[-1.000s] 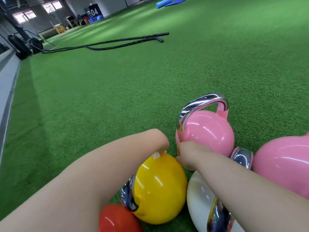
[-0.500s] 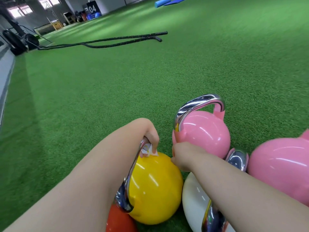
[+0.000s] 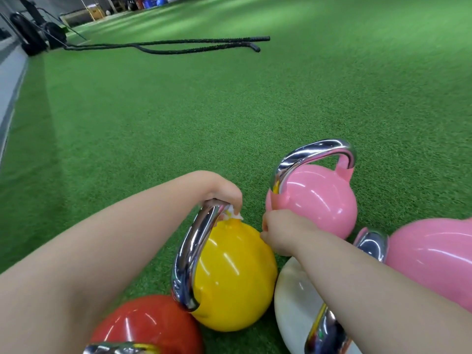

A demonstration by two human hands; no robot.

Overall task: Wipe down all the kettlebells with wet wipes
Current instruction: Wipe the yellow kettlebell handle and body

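On the green turf floor (image 3: 178,118) just in front of me sits the yellow kettlebell (image 3: 229,274), tipped so its chrome handle (image 3: 190,254) arcs toward my left side, with a red kettlebell (image 3: 148,325) touching it below and a white kettlebell (image 3: 293,302) touching it on the right. My left hand (image 3: 222,191) is curled over the top of that handle, its fingers pinching a crumpled wet wipe (image 3: 233,216) against the spot where chrome meets the yellow body. My right hand (image 3: 279,232) is closed into a loose fist against the far side of the yellow ball, close under the upright pink kettlebell (image 3: 316,200); whether it grips anything I cannot tell, since the fingers are turned away from me. A second pink kettlebell (image 3: 431,261) lies at the right edge. I judge these weights to be heavy, rigid and glossy, so they will likely roll and slide under a damp wipe rather than give. The handle looks like the sure place to hold; the smooth ball offers nothing to grip. The wipe is soft and limp, so I would keep it bunched under my fingertips.
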